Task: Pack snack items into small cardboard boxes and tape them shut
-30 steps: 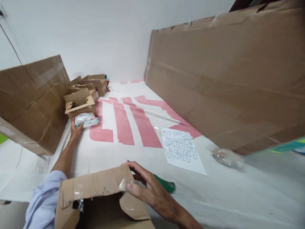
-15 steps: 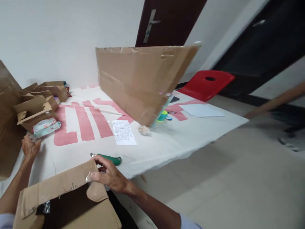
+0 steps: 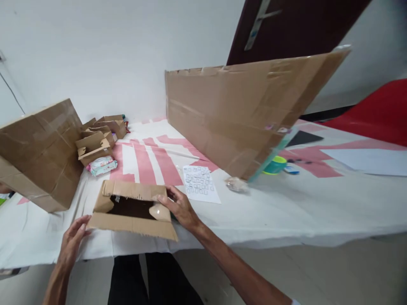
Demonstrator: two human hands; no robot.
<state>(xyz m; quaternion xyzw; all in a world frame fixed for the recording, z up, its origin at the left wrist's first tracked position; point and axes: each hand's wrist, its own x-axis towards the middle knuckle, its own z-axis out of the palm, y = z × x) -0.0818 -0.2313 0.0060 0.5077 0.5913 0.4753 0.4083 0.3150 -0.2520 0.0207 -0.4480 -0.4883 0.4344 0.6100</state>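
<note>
An open cardboard box rests near the table's front edge, its flaps spread and its dark inside showing. My right hand pinches the box's right back corner between thumb and fingers. At the left front corner, my left hand has its fingers curved against the flap edge; how firmly they grip is hard to see. Behind the box lies a printed sheet. A wrapped pack sits beside a row of small open cartons.
A large upright cardboard panel crosses the table's middle. Another big cardboard piece stands at left. A plastic-wrapped item, a green-yellow tape roll and white paper lie rightward. A red chair stands beyond.
The view has swung left. The box now sits farther onto the table, with my right hand still on it. My left hand has come from beside the wrapped pack to the box's left corner.
</note>
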